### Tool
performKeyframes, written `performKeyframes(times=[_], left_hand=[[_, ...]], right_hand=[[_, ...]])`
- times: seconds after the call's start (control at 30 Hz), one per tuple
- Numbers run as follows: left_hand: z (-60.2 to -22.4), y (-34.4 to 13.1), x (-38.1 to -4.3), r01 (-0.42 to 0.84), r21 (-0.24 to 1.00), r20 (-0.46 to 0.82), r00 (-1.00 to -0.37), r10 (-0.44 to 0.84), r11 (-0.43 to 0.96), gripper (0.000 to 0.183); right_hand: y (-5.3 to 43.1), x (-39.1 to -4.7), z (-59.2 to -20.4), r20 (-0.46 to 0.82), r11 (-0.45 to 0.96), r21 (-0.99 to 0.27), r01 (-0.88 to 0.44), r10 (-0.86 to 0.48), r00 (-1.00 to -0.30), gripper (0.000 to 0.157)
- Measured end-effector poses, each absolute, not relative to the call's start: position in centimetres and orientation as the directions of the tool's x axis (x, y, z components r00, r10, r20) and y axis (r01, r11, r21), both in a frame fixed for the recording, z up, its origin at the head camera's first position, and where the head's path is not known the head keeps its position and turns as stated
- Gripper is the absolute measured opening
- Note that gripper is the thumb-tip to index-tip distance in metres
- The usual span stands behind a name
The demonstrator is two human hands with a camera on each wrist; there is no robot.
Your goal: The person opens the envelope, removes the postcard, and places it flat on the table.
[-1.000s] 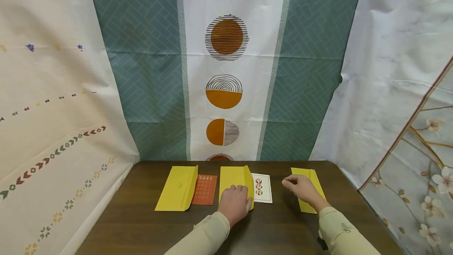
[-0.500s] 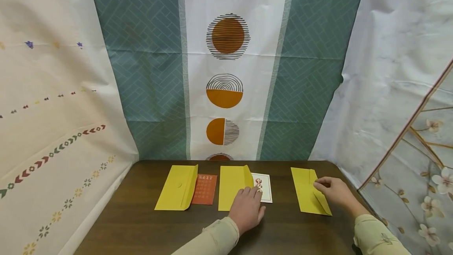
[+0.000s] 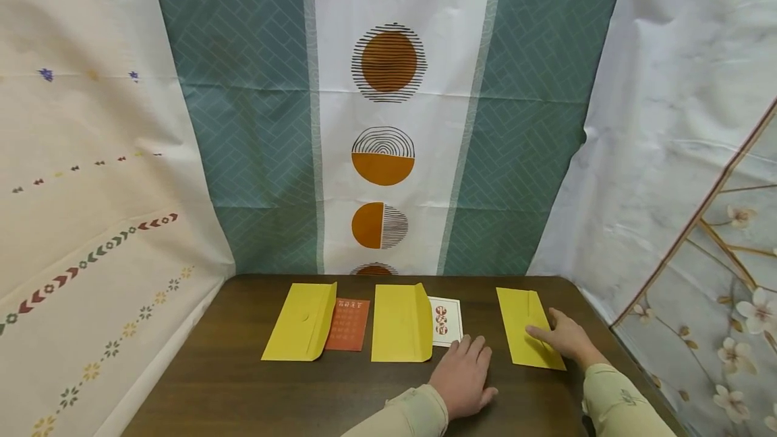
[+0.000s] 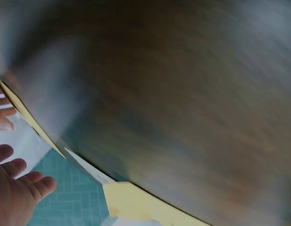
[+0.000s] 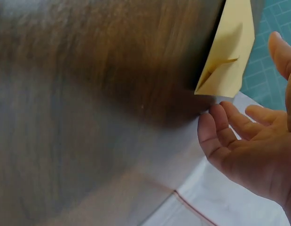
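My left hand (image 3: 463, 376) is low over the table, fingers extended, its fingertips right by the lower corner of a white card (image 3: 447, 332) with red print. That card sticks out from under the flap side of the middle yellow envelope (image 3: 394, 326). Farther right, my right hand (image 3: 566, 336) is beside another yellow envelope (image 3: 516, 326), its thumb reaching over the paper and its fingers spread at the right edge. In the right wrist view, this envelope (image 5: 232, 42) has a raised fold near one end, and the hand (image 5: 258, 146) holds nothing.
A third yellow envelope (image 3: 294, 329) lies at the left, a red card (image 3: 348, 329) with printed characters at its flap side. All rest on a dark brown wooden table (image 3: 273, 396). Patterned cloths (image 3: 261, 154) hang behind and at both sides.
My left hand has slid right, off the middle envelope and past the white card. The right hand moved right across the right envelope, whose lower flap lifted and now lies flatter.
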State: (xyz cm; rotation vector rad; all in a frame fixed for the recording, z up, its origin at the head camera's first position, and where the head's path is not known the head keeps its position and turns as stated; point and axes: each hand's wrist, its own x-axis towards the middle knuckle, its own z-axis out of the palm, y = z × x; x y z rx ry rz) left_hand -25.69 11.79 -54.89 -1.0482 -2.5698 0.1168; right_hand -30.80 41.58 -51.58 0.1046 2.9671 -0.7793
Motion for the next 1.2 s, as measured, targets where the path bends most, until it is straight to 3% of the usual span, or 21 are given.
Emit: performKeyframes(times=[0.23,0.53,0.8,1.0,1.2], left_hand=[[-55.6,13.9,-25.4,0.639,-0.127,0.257,-0.717,0.648,0.759,0.086],[-56.1,16.2,-25.8,0.578,-0.041,0.105,-0.809,0.579,0.815,0.106],[-55.2,16.7,-26.6,0.606,-0.084,-0.034,-0.795,0.605,0.791,0.115],[-53.9,16.1,-26.2,0.643,-0.044,-0.073,-0.765,0.64,0.764,0.111],[-52.8,15.6,-25.7,0.649,-0.032,-0.1,-0.758,0.644,0.76,0.103]], right_hand=[[41.1,-31.6,-52.1,-0.127,0.862,-0.494,0.115,0.06,-0.99,0.118],[41.1,-31.8,-52.8,-0.137,0.856,-0.499,0.134,0.075,-0.988,0.116],[39.8,-31.6,-52.9,-0.097,0.87,-0.48,0.113,0.076,-0.992,0.108],[38.6,-31.8,-53.9,-0.114,0.885,-0.445,0.133,0.091,-0.989,0.116],[37.3,-31.9,-53.7,-0.111,0.891,-0.432,0.143,0.105,-0.988,0.113]])
